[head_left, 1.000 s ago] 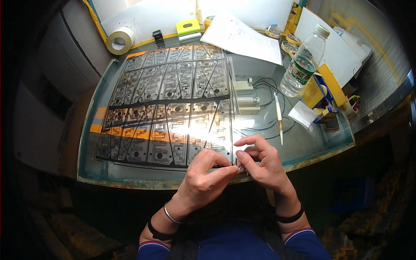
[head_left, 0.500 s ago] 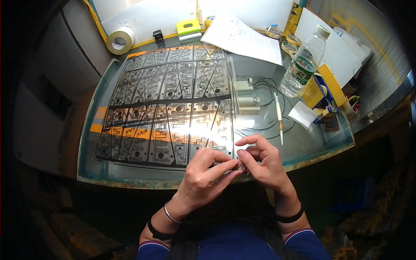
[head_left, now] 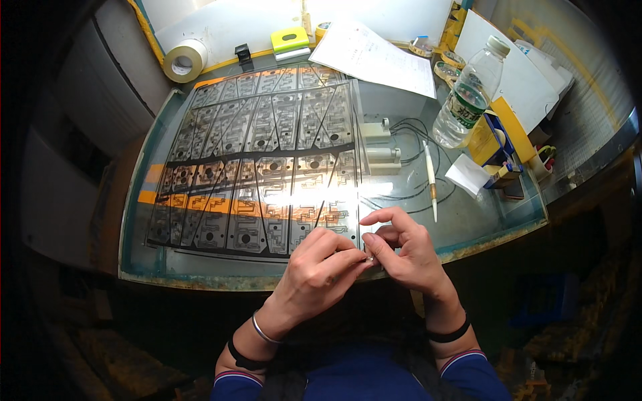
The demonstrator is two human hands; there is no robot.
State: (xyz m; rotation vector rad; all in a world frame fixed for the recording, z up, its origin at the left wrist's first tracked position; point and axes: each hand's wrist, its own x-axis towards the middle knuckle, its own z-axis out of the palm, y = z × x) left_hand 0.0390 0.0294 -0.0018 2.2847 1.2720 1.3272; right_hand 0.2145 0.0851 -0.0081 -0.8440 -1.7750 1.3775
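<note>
My left hand [head_left: 318, 271] and my right hand [head_left: 409, 257] meet over the front edge of the glass-topped table [head_left: 200, 279]. Both are closed in a pinch, thumbs and fingertips close together. A tiny pale piece [head_left: 370, 259] shows between the fingertips, too small to name. Just beyond my hands lies a large transparent film sheet [head_left: 244, 224], printed with dark circuit patterns in rows. Its lower right corner is partly behind my fingers. Orange strips show beneath the film.
A white pen-like tool [head_left: 429, 175] and black wires lie right of the film, beside pale lamp fittings [head_left: 383, 157]. Farther right stand a water bottle [head_left: 468, 97] and a blue-and-yellow tape dispenser [head_left: 498, 144]. A tape roll [head_left: 185, 61], green hole punch [head_left: 289, 40] and paper sheet [head_left: 374, 57] sit at the back.
My fingertips have shifted slightly around the small piece, and less of it shows now. The right thumb and forefinger have moved a little left. Things on the table have stayed in place.
</note>
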